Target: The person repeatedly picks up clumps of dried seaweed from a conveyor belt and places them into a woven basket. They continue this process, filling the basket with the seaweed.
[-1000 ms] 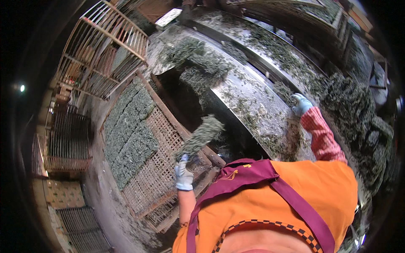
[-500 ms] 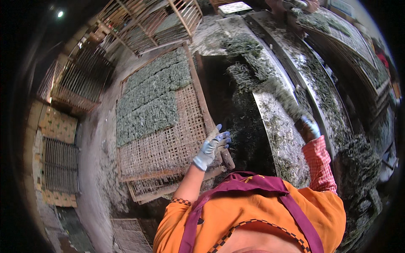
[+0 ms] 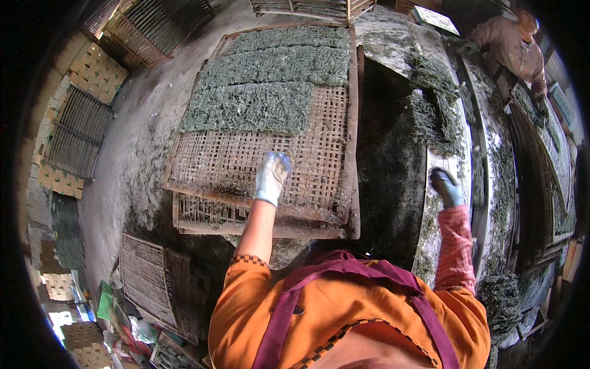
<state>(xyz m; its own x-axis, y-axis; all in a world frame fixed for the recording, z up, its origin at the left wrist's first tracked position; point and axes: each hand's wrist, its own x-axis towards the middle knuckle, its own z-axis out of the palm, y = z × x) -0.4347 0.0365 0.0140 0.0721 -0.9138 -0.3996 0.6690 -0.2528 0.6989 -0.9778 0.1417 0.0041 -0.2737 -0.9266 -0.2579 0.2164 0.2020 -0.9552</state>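
Observation:
My left hand (image 3: pixel 272 176), in a pale glove with blue fingertips, is closed above the bare near part of a woven slatted tray (image 3: pixel 215 161). Its fingers curl under, so anything inside them is hidden. Flat rows of grey-green stringy strands (image 3: pixel 246 107) cover the far part of that tray. To the right, my right hand (image 3: pixel 447 186), in a dark and blue glove, hovers over a long pale board (image 3: pixel 433 237). Its fingers are loosely apart, and I see nothing in them. Farther along the board lies a loose heap of the same strands (image 3: pixel 430 117).
Another person (image 3: pixel 513 52) stands at the far right beside stacked trays (image 3: pixel 534 178). A dark gap (image 3: pixel 390 166) separates my tray from the board. Racks (image 3: pixel 153 27) stand at the far left. Another slatted tray (image 3: pixel 147 280) rests on the floor at lower left.
My view has turned rightward and down. My left hand has moved over the tray and closed. The strands trailing from my right hand are gone from it, and that hand is nearer the bare board.

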